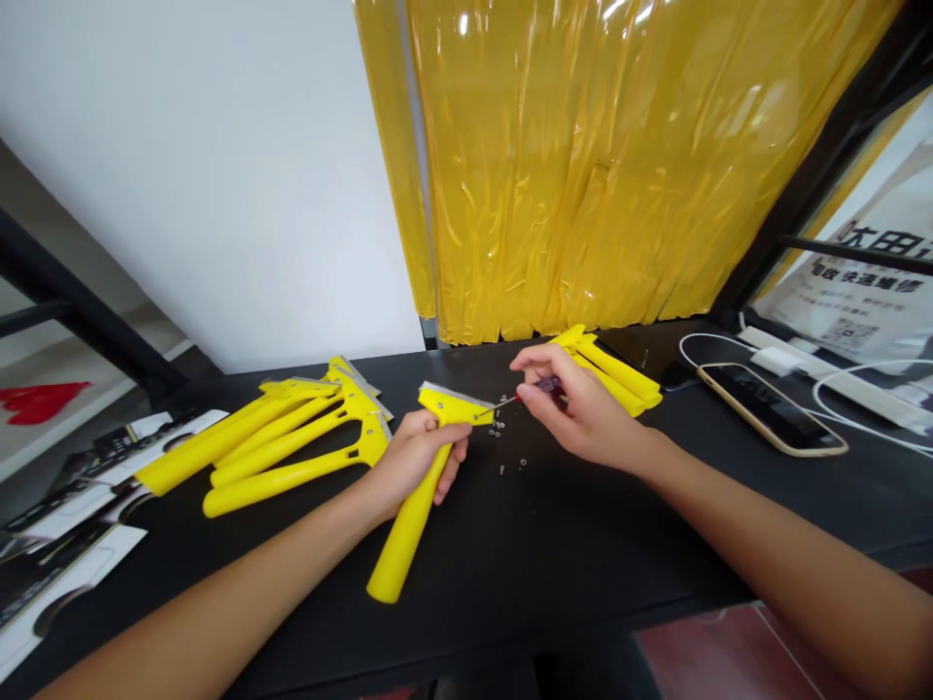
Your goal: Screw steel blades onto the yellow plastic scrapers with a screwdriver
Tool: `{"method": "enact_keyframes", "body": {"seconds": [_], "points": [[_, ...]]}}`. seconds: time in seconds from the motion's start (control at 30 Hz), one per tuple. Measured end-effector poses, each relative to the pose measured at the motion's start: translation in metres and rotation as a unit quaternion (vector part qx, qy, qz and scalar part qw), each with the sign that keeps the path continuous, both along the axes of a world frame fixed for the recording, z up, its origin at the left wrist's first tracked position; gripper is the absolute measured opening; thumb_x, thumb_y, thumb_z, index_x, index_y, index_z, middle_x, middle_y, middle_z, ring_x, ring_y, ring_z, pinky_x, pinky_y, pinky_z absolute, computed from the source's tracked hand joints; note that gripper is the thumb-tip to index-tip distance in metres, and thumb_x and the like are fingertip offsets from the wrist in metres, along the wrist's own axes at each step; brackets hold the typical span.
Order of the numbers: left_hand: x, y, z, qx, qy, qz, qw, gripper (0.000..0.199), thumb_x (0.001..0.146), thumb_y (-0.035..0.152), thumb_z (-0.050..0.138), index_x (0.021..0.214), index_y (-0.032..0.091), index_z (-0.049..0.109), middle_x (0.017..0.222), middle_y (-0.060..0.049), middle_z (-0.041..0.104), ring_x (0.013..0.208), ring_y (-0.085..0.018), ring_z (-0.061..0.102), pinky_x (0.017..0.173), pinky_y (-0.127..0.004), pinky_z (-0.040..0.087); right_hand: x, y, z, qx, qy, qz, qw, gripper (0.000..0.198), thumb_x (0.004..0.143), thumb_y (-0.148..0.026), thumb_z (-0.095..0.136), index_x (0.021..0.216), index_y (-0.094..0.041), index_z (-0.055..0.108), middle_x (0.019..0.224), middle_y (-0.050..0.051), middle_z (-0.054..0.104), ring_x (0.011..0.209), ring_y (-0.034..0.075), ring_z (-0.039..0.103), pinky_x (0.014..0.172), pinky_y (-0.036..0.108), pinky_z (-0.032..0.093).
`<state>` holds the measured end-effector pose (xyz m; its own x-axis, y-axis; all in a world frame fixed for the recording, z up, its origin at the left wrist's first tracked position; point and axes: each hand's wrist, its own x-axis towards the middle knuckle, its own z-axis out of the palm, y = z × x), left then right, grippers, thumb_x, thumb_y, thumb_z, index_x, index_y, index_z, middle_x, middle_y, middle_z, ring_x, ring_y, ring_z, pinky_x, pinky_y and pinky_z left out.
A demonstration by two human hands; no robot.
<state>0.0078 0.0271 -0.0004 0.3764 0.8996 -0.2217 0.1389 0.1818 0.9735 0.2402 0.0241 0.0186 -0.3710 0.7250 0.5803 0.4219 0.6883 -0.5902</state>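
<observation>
My left hand (427, 452) is closed around the neck of a yellow scraper (402, 544), whose handle slants down toward me and whose wide head carries a metal strip. In my right hand (575, 403) is a slim screwdriver (543, 387) with a dark reddish handle, pinched between thumb and fingers. Its thin shaft points left, and the tip meets the right end of the scraper's head, at or beside a screw. Small screws and washers (498, 425) lie scattered on the black tabletop (569, 554) just right of the scraper.
Several yellow scrapers (292, 447) are piled at left, beside printed cardboard sleeves (80, 554). More yellow scrapers (619, 379) lie behind my right hand. A phone (773, 408), white cables and a power strip (838, 374) occupy the right side. A yellow plastic curtain (583, 175) hangs behind.
</observation>
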Motion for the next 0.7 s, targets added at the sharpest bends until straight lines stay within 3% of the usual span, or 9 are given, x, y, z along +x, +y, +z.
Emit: {"method": "enact_keyframes", "body": {"seconds": [0.07, 0.17, 0.23, 0.37, 0.47, 0.7], "points": [[0.0008, -0.0014, -0.0002, -0.011, -0.022, 0.002, 1.000, 0.035, 0.087, 0.041, 0.062, 0.061, 0.017, 0.056, 0.034, 0.000, 0.049, 0.026, -0.012, 0.040, 0.031, -0.021, 0.029, 0.0011, -0.0007, 0.0027, 0.008, -0.009, 0.017, 1.000, 0.020, 0.099, -0.028, 0.049, 0.118, -0.023, 0.050, 0.082, 0.001, 0.057, 0.067, 0.015, 0.052, 0.060, 0.028, 0.043], [0.0027, -0.0033, -0.0014, -0.022, -0.040, 0.013, 0.999, 0.036, 0.088, 0.041, 0.060, 0.062, 0.017, 0.057, 0.034, 0.000, 0.049, 0.026, -0.011, 0.040, 0.030, -0.021, 0.028, 0.0034, -0.0002, 0.0058, 0.039, -0.046, 0.036, 0.998, 0.008, 0.098, -0.029, 0.051, 0.100, -0.022, 0.054, 0.083, 0.002, 0.059, 0.069, 0.015, 0.053, 0.062, 0.028, 0.042], [0.0040, -0.0044, -0.0022, -0.020, -0.041, 0.014, 0.999, 0.036, 0.087, 0.042, 0.060, 0.062, 0.017, 0.057, 0.034, 0.000, 0.049, 0.026, -0.011, 0.040, 0.030, -0.020, 0.028, 0.0040, 0.0004, 0.0061, 0.055, -0.059, 0.027, 0.996, 0.013, 0.099, -0.031, 0.050, 0.091, -0.022, 0.054, 0.078, 0.000, 0.058, 0.067, 0.014, 0.053, 0.062, 0.027, 0.040], [0.0053, -0.0046, -0.0033, -0.015, -0.026, 0.012, 0.999, 0.036, 0.087, 0.042, 0.061, 0.061, 0.016, 0.057, 0.035, 0.000, 0.049, 0.028, -0.010, 0.040, 0.031, -0.020, 0.030, 0.0029, -0.0010, 0.0042, 0.040, -0.043, 0.002, 0.998, 0.006, 0.099, -0.025, 0.048, 0.102, -0.022, 0.051, 0.077, -0.001, 0.056, 0.064, 0.013, 0.050, 0.058, 0.026, 0.038], [0.0051, -0.0034, -0.0038, -0.015, -0.021, 0.012, 1.000, 0.037, 0.088, 0.042, 0.060, 0.060, 0.016, 0.057, 0.034, 0.000, 0.048, 0.027, -0.010, 0.040, 0.031, -0.020, 0.029, 0.0017, -0.0025, 0.0034, 0.018, -0.037, 0.020, 0.999, 0.016, 0.097, -0.022, 0.050, 0.112, -0.023, 0.049, 0.081, 0.000, 0.057, 0.065, 0.013, 0.051, 0.058, 0.026, 0.040], [0.0040, -0.0032, -0.0038, -0.009, 0.002, -0.004, 1.000, 0.036, 0.089, 0.040, 0.060, 0.062, 0.016, 0.058, 0.037, 0.000, 0.050, 0.029, -0.011, 0.041, 0.032, -0.020, 0.033, -0.0026, 0.0009, 0.0007, -0.027, 0.044, -0.005, 0.999, 0.010, 0.099, -0.032, 0.053, 0.102, -0.023, 0.051, 0.070, -0.004, 0.051, 0.061, 0.012, 0.049, 0.057, 0.026, 0.039]]}}
